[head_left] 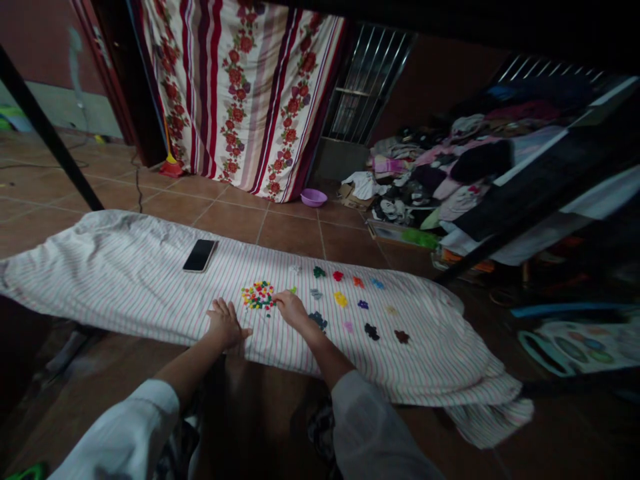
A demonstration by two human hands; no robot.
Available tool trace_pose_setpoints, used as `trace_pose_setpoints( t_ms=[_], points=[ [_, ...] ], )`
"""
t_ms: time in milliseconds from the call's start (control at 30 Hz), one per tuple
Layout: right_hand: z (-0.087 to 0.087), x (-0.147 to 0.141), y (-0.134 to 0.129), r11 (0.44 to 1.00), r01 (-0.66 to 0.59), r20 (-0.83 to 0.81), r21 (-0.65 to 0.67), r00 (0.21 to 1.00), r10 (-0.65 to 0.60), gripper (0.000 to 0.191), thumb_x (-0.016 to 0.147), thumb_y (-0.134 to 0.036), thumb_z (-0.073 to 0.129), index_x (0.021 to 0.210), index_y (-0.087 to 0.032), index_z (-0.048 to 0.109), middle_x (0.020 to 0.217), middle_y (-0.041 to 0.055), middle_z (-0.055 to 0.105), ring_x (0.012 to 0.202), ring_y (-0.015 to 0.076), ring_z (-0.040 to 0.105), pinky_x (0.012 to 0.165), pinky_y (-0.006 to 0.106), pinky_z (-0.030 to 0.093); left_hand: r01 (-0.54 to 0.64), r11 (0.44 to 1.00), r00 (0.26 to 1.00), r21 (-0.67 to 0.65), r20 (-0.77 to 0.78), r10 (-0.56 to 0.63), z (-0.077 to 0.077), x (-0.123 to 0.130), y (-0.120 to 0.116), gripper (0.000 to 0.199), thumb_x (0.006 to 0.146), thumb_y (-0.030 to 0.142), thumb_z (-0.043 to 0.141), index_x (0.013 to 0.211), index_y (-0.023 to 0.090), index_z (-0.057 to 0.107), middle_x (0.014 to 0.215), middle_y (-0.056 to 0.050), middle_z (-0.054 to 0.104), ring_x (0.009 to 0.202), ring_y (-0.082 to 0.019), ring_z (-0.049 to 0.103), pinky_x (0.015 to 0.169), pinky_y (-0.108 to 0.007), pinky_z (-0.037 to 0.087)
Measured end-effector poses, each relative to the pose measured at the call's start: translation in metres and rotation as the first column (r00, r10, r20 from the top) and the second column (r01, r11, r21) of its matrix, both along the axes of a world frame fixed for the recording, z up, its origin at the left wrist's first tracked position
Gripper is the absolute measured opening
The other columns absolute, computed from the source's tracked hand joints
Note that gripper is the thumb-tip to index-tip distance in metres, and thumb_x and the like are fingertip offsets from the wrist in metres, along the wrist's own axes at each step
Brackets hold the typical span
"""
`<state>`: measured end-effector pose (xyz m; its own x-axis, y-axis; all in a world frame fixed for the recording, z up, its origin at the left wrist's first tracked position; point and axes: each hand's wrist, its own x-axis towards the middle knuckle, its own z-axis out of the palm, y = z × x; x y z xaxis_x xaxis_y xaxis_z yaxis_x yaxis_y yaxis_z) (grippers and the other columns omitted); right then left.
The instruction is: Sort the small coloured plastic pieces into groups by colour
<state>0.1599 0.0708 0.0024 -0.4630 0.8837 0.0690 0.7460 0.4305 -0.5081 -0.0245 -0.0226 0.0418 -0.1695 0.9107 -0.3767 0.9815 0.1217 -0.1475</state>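
A mixed heap of small coloured pieces, mostly yellow, red, green and white, lies on the striped cloth. My left hand rests flat with fingers spread at the heap's near left. At its right edge my right hand has its fingertips pinched together; anything between them is too small to make out. Right of that hand, pieces sit in single-colour piles, among them green, red, yellow, purple, black and brown. A lime pile is partly covered by my right hand.
A dark-screened phone lies on the cloth to the left. Beyond are a striped floral curtain, a purple basin on the tiled floor and a large heap of clothes. Dark poles slant at both sides.
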Motion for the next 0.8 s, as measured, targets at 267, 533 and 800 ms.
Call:
trace_pose_setpoints(
  t_ms=[267, 533, 800],
  points=[
    [-0.003, -0.003, -0.005, 0.997, 0.080, 0.077, 0.012, 0.994, -0.081, 0.030, 0.085, -0.009, 0.045, 0.104, -0.019, 0.067, 0.103, 0.0075, 0.064, 0.097, 0.0155, 0.058, 0.086, 0.024, 0.042, 0.016, 0.999, 0.999, -0.042, -0.029, -0.017, 0.009, 0.003, -0.001, 0.095, 0.082, 0.066, 0.032, 0.142, -0.006, 0.018, 0.146, -0.037, 0.015, 0.136, -0.051, 0.017, 0.101, -0.056, 0.029],
    [-0.011, -0.005, -0.006, 0.988, 0.154, 0.006, 0.024, 0.988, -0.154, 0.020, 0.082, -0.011, 0.052, 0.094, -0.019, 0.066, 0.092, 0.0046, 0.061, 0.082, 0.0138, 0.057, 0.077, 0.023, 0.043, -0.016, 0.998, 1.000, -0.062, -0.018, 0.015, 0.015, 0.006, 0.001, 0.096, 0.080, 0.065, 0.036, 0.142, -0.006, 0.018, 0.147, -0.036, 0.015, 0.136, -0.050, 0.018, 0.100, -0.056, 0.030],
    [-0.019, 0.006, -0.003, 0.991, 0.133, -0.218, 0.003, 0.967, -0.129, 0.021, 0.078, -0.009, 0.052, 0.088, -0.020, 0.066, 0.088, 0.0023, 0.065, 0.081, 0.0139, 0.059, 0.078, 0.024, 0.045, -0.044, 0.997, 0.999, -0.064, 0.018, 0.045, 0.016, 0.006, 0.004, 0.102, 0.074, 0.067, 0.043, 0.142, -0.006, 0.019, 0.147, -0.035, 0.017, 0.136, -0.050, 0.016, 0.101, -0.057, 0.031]
  ],
)
